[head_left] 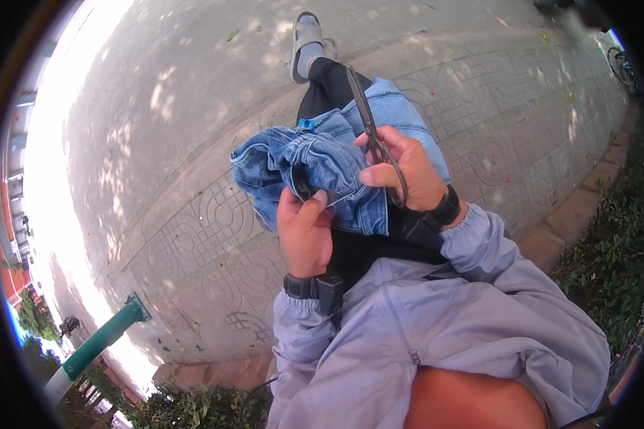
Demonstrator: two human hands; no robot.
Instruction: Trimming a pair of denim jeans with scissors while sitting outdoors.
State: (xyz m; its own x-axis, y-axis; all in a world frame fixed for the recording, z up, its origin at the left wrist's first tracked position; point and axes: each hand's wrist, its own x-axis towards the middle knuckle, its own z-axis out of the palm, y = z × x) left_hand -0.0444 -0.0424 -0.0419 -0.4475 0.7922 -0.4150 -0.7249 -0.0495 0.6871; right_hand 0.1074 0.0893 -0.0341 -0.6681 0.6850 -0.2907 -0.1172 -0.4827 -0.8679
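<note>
Blue denim clothing (265,154) lies bunched across my lap, with a lighter blue denim part (401,114) toward the right. My left hand (305,232) pinches a fold of the darker denim between thumb and fingers. A thin pale strand seems to run from that pinch toward the right. My right hand (408,171) grips a pair of dark scissors (363,104) just above the cloth. Their blades look closed together and point up and away from me, while a handle loop hangs below my fingers. A small bright blue piece (306,124) sits on the denim's far edge.
Under my outstretched leg with a grey sandal (307,46) is patterned paving (215,222), beside smooth concrete (193,93). A green and white post (104,339) stands at lower left. Bushes (601,243) behind a stone kerb (576,207) line the right side.
</note>
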